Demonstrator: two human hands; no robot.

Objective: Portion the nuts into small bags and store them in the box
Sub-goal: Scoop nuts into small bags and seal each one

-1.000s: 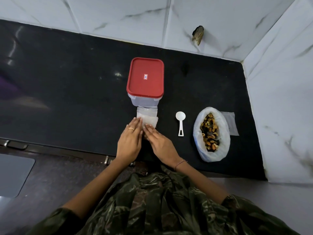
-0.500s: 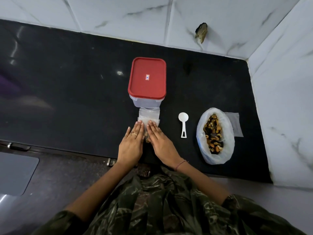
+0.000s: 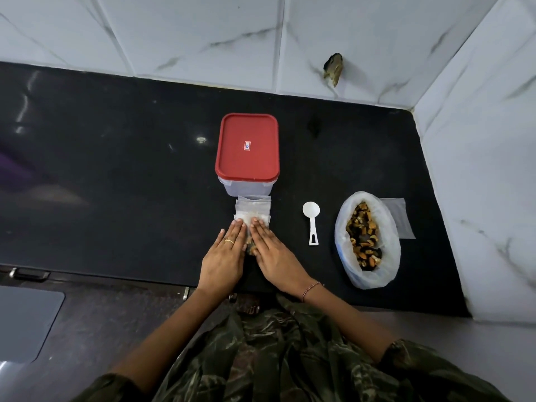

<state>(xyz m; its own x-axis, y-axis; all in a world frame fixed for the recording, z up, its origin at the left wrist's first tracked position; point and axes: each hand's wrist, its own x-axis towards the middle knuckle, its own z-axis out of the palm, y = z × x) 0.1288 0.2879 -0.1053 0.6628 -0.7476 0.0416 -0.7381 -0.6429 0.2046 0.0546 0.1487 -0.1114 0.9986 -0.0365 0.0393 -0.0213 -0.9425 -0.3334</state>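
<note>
Nuts (image 3: 251, 248) show as a brown clump in the near end of a small bag (image 3: 253, 211) of clear plastic, which lies flat on the black counter (image 3: 116, 184) on the near side of the box (image 3: 246, 187). The bag's far part looks pale and crinkled, and its far edge reaches the foot of the box. Both hands lie on the bag's near half with fingers straight and together, palms down, gripping nothing. The left hand (image 3: 224, 256), with a ring on one finger, covers the bag's left side. The right hand (image 3: 275, 253), with a thin bracelet at the wrist, covers its right side. The nuts peek out in the narrow gap between the two hands.

To the right of the box and nearer than it, a white spoon (image 3: 311, 223) lies with its bowl pointing away. Further right of the box, a large bag (image 3: 368, 281) stands open, holding brown and yellow nuts. Flat clear bags (image 3: 398, 217) lie just behind it. The box itself is clear-walled, with its red lid (image 3: 248, 149) on.
</note>
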